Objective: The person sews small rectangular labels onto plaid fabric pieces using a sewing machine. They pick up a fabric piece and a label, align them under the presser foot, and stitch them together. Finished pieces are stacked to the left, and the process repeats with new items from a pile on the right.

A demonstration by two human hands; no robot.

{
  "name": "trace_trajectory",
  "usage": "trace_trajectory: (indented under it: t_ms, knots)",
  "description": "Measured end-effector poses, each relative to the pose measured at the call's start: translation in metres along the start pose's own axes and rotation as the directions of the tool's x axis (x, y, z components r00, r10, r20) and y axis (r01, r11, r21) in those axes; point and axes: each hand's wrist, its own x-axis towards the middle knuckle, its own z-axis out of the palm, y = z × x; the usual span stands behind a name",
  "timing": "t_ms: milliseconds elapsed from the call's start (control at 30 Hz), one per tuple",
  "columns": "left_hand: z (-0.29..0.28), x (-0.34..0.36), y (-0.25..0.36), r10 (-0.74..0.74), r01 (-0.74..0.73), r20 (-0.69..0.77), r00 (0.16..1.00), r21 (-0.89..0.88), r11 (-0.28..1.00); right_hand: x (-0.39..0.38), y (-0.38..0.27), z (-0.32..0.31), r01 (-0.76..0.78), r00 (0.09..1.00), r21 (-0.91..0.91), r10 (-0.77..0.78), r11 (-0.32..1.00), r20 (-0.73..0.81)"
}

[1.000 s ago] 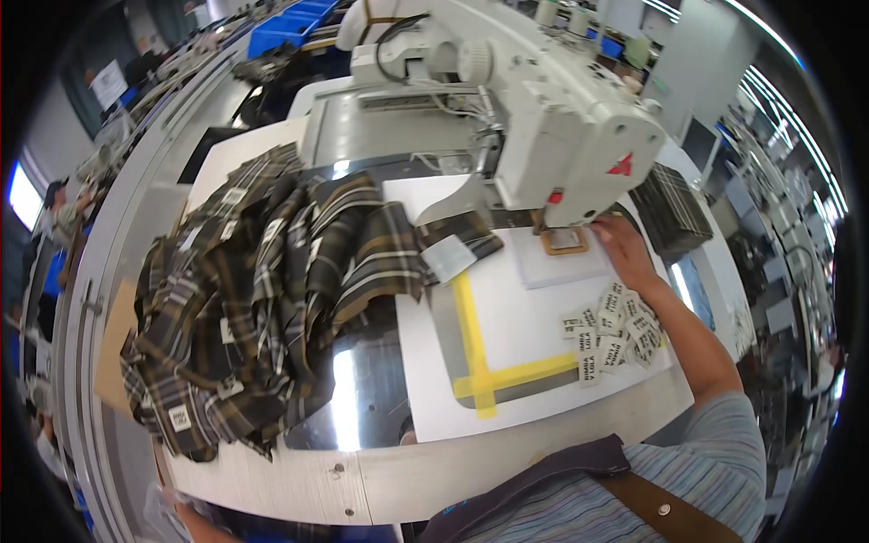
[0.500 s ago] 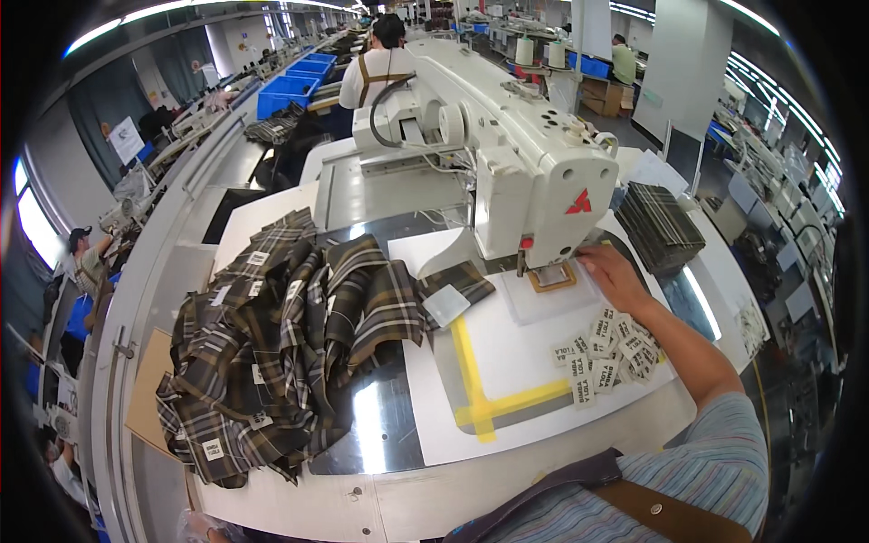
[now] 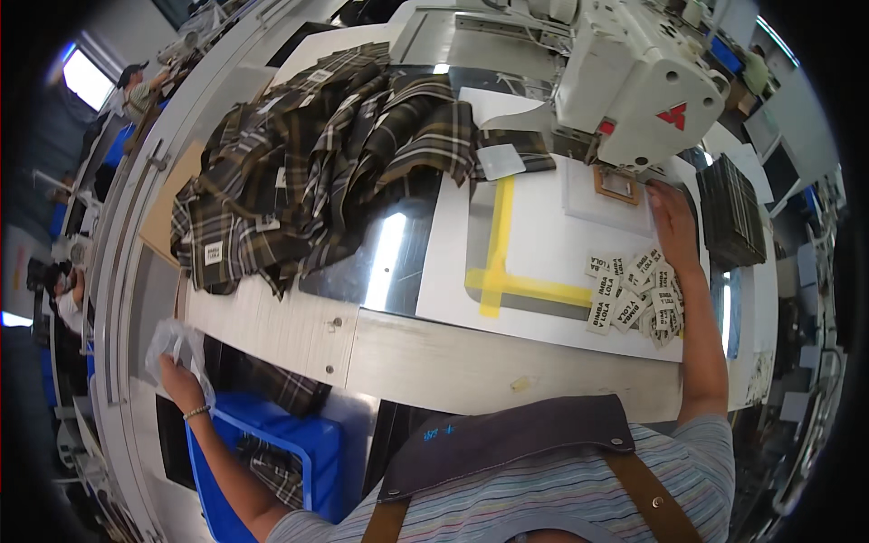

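Note:
My left hand (image 3: 181, 385) is low on the left, just off the table's edge. Its fingers are closed on a crumpled clear plastic bag (image 3: 168, 342). On the other side, my right hand (image 3: 672, 222) lies with fingers stretched out at the right edge of a clear plastic plate (image 3: 593, 206). A small brown frame (image 3: 616, 185) sits on that plate, under the head of a white sewing machine (image 3: 625, 95). Printed fabric labels (image 3: 638, 294) lie loosely piled beside my right forearm. A plaid fabric piece with a pale card (image 3: 501, 162) on it lies left of the plate.
A large heap of plaid fabric pieces (image 3: 317, 181) covers the table's left side. Dark plaid pieces are stacked (image 3: 731, 213) at the right. Yellow tape (image 3: 493, 262) marks a corner on the white sheet. A blue crate (image 3: 321, 452) with plaid fabric stands below my left arm.
The view has tilted down and shows more of my body and the blue crate. My left hand, barely visible at the lower edge before, is now in full view with the plastic bag.

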Motion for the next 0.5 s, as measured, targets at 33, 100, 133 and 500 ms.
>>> trace_trajectory:
  t_ms: [33, 100, 133, 500]
  knots:
    - [-0.04, -0.019, 0.025, -0.073, 0.072, -0.031, 0.997, -0.008, 0.997, 0.008, -0.003, 0.0, 0.014, 1.0, 0.023, -0.014, 1.0, 0.005]
    - [-0.108, -0.059, 0.059, -0.203, 0.196, -0.07, 0.977, -0.096, 0.976, 0.009, -0.004, 0.001, 0.012, 0.999, 0.064, -0.014, 0.998, 0.03]
    - [-0.138, -0.074, 0.078, -0.271, 0.252, -0.084, 0.959, -0.186, 0.95, 0.01, -0.006, -0.001, -0.003, 0.998, 0.103, -0.003, 0.995, 0.057]
    - [-0.155, -0.083, 0.455, 0.663, 0.736, 0.467, 0.585, -0.649, -0.193, 0.013, -0.076, -0.082, 0.033, 0.93, 0.279, -0.132, 0.96, 0.343]
